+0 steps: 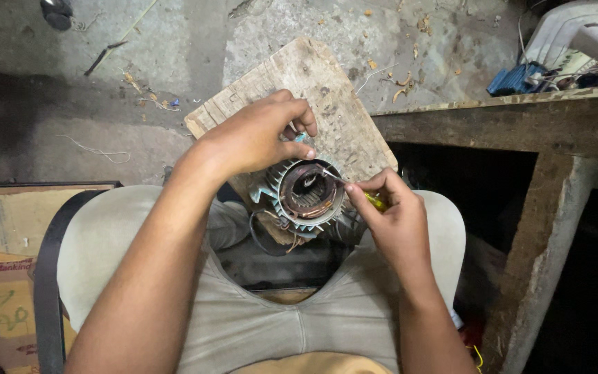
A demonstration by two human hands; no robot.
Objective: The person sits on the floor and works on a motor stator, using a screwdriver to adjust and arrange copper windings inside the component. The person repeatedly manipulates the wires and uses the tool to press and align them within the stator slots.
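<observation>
The fingers of the right hand (397, 216) are pinched narrow around a thin tool with a yellow handle (376, 201), whose slim metal tip reaches toward the middle of the motor stator (306, 196). The fingers of the left hand (257, 135) are curled close together at the far rim of the stator, thumb and forefinger nipping a small pale-blue piece (300, 138); exactly how that piece is gripped cannot be told.

The stator is the landmark: a round, finned, pale blue-grey housing with copper-coloured windings ringing its open bore. It rests tilted between the person's 2 knees, its far side leaning on a weathered wooden board (313, 97). The left hand lies over the stator's far left edge, the right hand touches its right edge. A dark cable (261, 239) loops out from the stator's near left side.

Beyond the stator, past the board, lies a stained concrete floor (140, 104) strewn with wire scraps. Right of the stator stands a rough wooden bench (520, 121), and on it, well apart from the stator, a white fan guard (569, 28) beside a blue part (517, 79). Left of the stator, near the person's thigh, sit cardboard boxes (1, 277) crossed by a dark strap (46, 277).
</observation>
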